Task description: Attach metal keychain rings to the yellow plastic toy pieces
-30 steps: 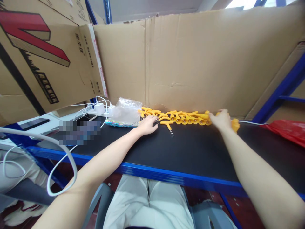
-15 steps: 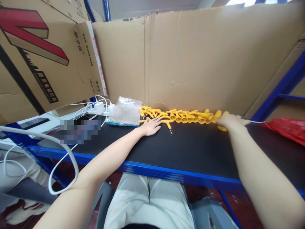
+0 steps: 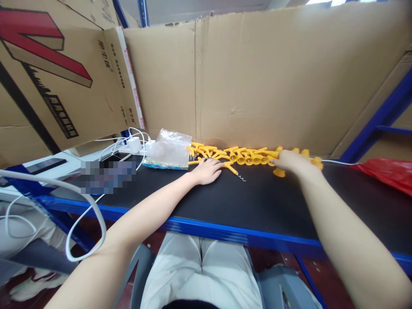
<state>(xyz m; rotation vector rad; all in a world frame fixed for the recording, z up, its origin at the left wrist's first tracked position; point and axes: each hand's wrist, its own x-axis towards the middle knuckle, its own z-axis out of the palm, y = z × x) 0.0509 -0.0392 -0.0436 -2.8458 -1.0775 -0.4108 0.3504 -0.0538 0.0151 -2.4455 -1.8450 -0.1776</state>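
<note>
Several yellow corkscrews [image 3: 219, 154] with branching handles and metal spirals lie at the back of the black shelf. My left hand [image 3: 208, 171] rests palm down over the nearest of them, its fingers stretched out and spread. One corkscrew [image 3: 231, 168] pokes out beside those fingers, its spiral pointing toward me. To the right runs a row of yellow cup-shaped pieces [image 3: 256, 160], hollow ends facing me. My right hand [image 3: 291, 162] reaches down among the cups at the row's right end, with one cup [image 3: 279, 172] just below it. Its fingers are mostly hidden, so its grip is unclear.
A clear plastic bag [image 3: 172, 148] stands left of the corkscrews, near white chargers [image 3: 133, 145] and cables. A red plastic bag [image 3: 388, 174] lies at the far right. Cardboard [image 3: 273, 77] walls the back. A blue rail [image 3: 225, 231] edges the shelf.
My right hand has moved left along the row, and yellow cups now show to its right. The corkscrew by my left hand has turned, its spiral end swinging right.
</note>
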